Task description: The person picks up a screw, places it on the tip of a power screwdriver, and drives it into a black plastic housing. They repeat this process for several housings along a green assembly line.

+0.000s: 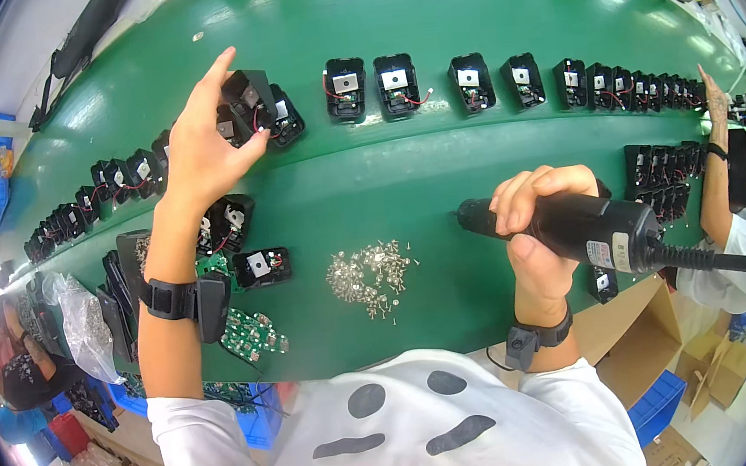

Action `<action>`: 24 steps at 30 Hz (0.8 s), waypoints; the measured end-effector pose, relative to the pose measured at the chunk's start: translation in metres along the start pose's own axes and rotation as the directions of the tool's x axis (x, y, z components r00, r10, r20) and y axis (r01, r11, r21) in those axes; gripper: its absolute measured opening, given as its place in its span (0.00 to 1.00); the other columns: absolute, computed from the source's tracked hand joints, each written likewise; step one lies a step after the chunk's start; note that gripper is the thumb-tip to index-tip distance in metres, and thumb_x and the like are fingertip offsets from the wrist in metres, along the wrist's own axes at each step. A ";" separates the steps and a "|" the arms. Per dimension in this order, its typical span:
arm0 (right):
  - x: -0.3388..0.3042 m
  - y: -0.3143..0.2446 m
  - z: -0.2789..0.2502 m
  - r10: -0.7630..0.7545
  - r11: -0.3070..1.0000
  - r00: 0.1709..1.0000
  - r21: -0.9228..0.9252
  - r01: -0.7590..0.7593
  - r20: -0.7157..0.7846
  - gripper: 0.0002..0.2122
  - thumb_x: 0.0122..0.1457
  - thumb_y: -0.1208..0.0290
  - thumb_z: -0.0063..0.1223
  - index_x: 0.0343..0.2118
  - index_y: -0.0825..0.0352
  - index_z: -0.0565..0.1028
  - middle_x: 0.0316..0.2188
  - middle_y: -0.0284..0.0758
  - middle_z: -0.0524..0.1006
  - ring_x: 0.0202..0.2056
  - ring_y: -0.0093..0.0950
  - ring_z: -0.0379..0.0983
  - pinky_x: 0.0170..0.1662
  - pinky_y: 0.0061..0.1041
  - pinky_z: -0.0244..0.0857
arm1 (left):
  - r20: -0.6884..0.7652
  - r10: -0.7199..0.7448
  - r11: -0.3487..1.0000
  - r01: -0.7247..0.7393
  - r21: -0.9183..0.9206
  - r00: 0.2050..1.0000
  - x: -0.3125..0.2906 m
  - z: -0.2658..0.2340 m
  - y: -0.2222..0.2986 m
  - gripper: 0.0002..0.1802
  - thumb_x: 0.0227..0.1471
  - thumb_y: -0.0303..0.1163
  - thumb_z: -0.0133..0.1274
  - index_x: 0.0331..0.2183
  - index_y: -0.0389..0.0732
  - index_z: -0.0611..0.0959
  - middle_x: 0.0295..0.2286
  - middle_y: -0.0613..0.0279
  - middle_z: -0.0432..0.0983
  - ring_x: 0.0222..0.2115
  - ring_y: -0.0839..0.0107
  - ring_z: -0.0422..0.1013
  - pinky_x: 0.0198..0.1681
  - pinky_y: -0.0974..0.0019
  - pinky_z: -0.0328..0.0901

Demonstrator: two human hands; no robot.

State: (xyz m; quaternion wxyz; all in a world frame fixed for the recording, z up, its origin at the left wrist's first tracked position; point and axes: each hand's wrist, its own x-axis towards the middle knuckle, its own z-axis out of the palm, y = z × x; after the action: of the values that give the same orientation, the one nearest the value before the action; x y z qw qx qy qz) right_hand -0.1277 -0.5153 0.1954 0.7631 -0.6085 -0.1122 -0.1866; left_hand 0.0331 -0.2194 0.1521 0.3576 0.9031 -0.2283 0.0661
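At the upper left, my left hand (pixel 208 141) spans a tilted black plastic housing (pixel 258 89), thumb at its near edge and fingers at its far side. Its grip is partly hidden. Another open housing (pixel 286 118) stands right beside it, with a metal plate and wires inside. My right hand (pixel 538 213) is wrapped round a black electric screwdriver (pixel 586 224), whose tip points left and whose cord runs off right. Between my forearms lies a loose pile of small silver screws (pixel 369 275), touched by neither hand.
Open black housings (pixel 397 86) form a long row across the green table (pixel 457 306). More housings (pixel 261 267), green circuit boards (pixel 253 333) and a clear plastic bag (pixel 85 329) lie left. Stacked housings (pixel 660 179) and another person's arm (pixel 713 154) are at right.
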 end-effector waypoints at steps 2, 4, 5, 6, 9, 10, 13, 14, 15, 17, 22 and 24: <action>0.000 0.000 -0.001 0.005 1.000 1.000 0.001 -0.005 -0.004 0.21 0.49 0.77 0.63 0.42 0.67 0.63 0.26 0.33 0.72 0.28 0.25 0.70 0.37 0.27 0.67 | -0.060 0.056 0.997 -0.053 0.053 0.997 0.001 0.005 0.005 0.50 0.33 0.29 0.65 0.60 0.45 0.64 0.43 0.53 0.74 0.43 0.60 0.72 0.46 0.61 0.67; 0.001 0.001 -0.002 -0.011 1.000 1.000 -0.004 0.011 -0.003 0.21 0.49 0.77 0.63 0.42 0.67 0.63 0.26 0.33 0.72 0.28 0.25 0.70 0.36 0.27 0.67 | -0.051 0.081 0.993 -0.076 0.091 0.995 0.002 0.012 0.017 0.50 0.33 0.33 0.66 0.60 0.44 0.65 0.43 0.51 0.74 0.45 0.57 0.71 0.50 0.58 0.65; 0.001 0.001 -0.001 -0.011 1.000 1.000 -0.003 0.011 0.001 0.21 0.49 0.77 0.63 0.42 0.67 0.63 0.26 0.33 0.72 0.28 0.25 0.70 0.36 0.27 0.67 | -0.054 0.080 0.993 -0.074 0.093 0.995 0.003 0.016 0.020 0.50 0.33 0.33 0.66 0.60 0.44 0.65 0.43 0.51 0.74 0.45 0.57 0.71 0.50 0.58 0.65; 0.001 0.001 -0.001 -0.013 1.000 1.000 0.001 0.013 -0.012 0.21 0.49 0.77 0.63 0.42 0.67 0.63 0.26 0.33 0.72 0.28 0.25 0.70 0.36 0.27 0.67 | -0.074 0.078 0.993 -0.070 0.099 0.994 0.004 0.022 0.022 0.50 0.33 0.34 0.67 0.60 0.44 0.65 0.43 0.50 0.74 0.46 0.56 0.71 0.50 0.58 0.64; 0.001 0.000 -0.001 -0.012 1.000 1.000 0.005 0.012 -0.026 0.21 0.49 0.77 0.63 0.42 0.67 0.63 0.26 0.33 0.72 0.28 0.25 0.70 0.36 0.27 0.67 | -0.112 0.049 0.997 -0.042 0.068 0.993 0.010 0.035 0.022 0.50 0.33 0.36 0.67 0.60 0.45 0.64 0.43 0.48 0.74 0.47 0.54 0.70 0.51 0.56 0.64; 0.000 -0.001 -0.001 -0.006 1.000 1.000 0.010 0.007 -0.030 0.21 0.49 0.77 0.63 0.42 0.67 0.63 0.26 0.33 0.72 0.28 0.25 0.70 0.36 0.27 0.67 | -0.113 0.011 0.996 -0.001 0.088 0.993 0.012 0.038 0.021 0.50 0.34 0.37 0.67 0.60 0.44 0.64 0.44 0.47 0.74 0.47 0.53 0.70 0.51 0.55 0.64; -0.001 -0.002 -0.002 -0.008 1.000 1.000 0.002 0.008 -0.021 0.21 0.49 0.77 0.63 0.42 0.66 0.64 0.26 0.33 0.72 0.27 0.25 0.70 0.36 0.27 0.67 | -0.078 -0.041 0.991 0.051 0.127 0.996 0.017 0.043 0.018 0.50 0.35 0.37 0.66 0.60 0.43 0.63 0.45 0.45 0.73 0.48 0.52 0.70 0.52 0.55 0.63; -0.002 -0.002 -0.002 -0.002 1.000 1.000 0.010 0.002 -0.025 0.21 0.49 0.77 0.64 0.42 0.66 0.64 0.26 0.33 0.72 0.28 0.25 0.70 0.36 0.27 0.67 | -0.038 -0.057 0.987 0.062 0.146 0.998 0.019 0.043 0.018 0.49 0.35 0.38 0.66 0.59 0.42 0.62 0.46 0.44 0.73 0.48 0.51 0.69 0.52 0.54 0.63; -0.001 -0.002 -0.002 -0.003 1.000 1.000 0.011 0.004 -0.025 0.21 0.49 0.77 0.64 0.42 0.66 0.64 0.26 0.33 0.72 0.28 0.25 0.70 0.36 0.27 0.67 | -0.039 -0.056 0.987 0.061 0.147 0.998 0.021 0.042 0.019 0.49 0.35 0.38 0.66 0.59 0.42 0.62 0.46 0.44 0.73 0.48 0.51 0.69 0.52 0.54 0.63; -0.001 -0.002 -0.004 -0.011 1.000 1.000 0.000 0.011 -0.016 0.21 0.49 0.77 0.63 0.42 0.67 0.64 0.26 0.33 0.72 0.28 0.26 0.70 0.35 0.27 0.67 | 0.145 -0.161 0.970 0.129 0.208 0.976 0.023 0.039 0.022 0.49 0.36 0.37 0.65 0.59 0.40 0.62 0.47 0.44 0.72 0.49 0.49 0.69 0.53 0.55 0.63; 0.000 -0.002 -0.006 -0.010 1.000 1.000 0.010 0.011 -0.029 0.20 0.49 0.78 0.63 0.42 0.67 0.63 0.26 0.34 0.72 0.28 0.26 0.70 0.35 0.27 0.67 | 0.209 -0.024 0.975 -0.023 0.220 0.978 0.017 0.034 0.007 0.49 0.34 0.37 0.65 0.59 0.40 0.63 0.49 0.47 0.71 0.50 0.49 0.68 0.55 0.55 0.61; 0.001 -0.003 -0.007 -0.011 1.000 1.000 0.011 0.011 -0.019 0.20 0.49 0.78 0.62 0.42 0.67 0.63 0.26 0.34 0.72 0.28 0.26 0.70 0.36 0.27 0.67 | 0.242 0.015 0.970 -0.072 0.231 0.970 0.016 0.030 0.005 0.49 0.34 0.36 0.64 0.59 0.40 0.64 0.49 0.48 0.71 0.50 0.49 0.67 0.56 0.55 0.60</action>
State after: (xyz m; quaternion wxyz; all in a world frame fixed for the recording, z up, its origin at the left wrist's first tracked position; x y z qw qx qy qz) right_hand -0.1281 -0.5228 0.1966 0.7664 -0.6019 -0.1091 -0.1960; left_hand 0.0430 -0.2491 0.1375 0.2152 0.9356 -0.2797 -0.0079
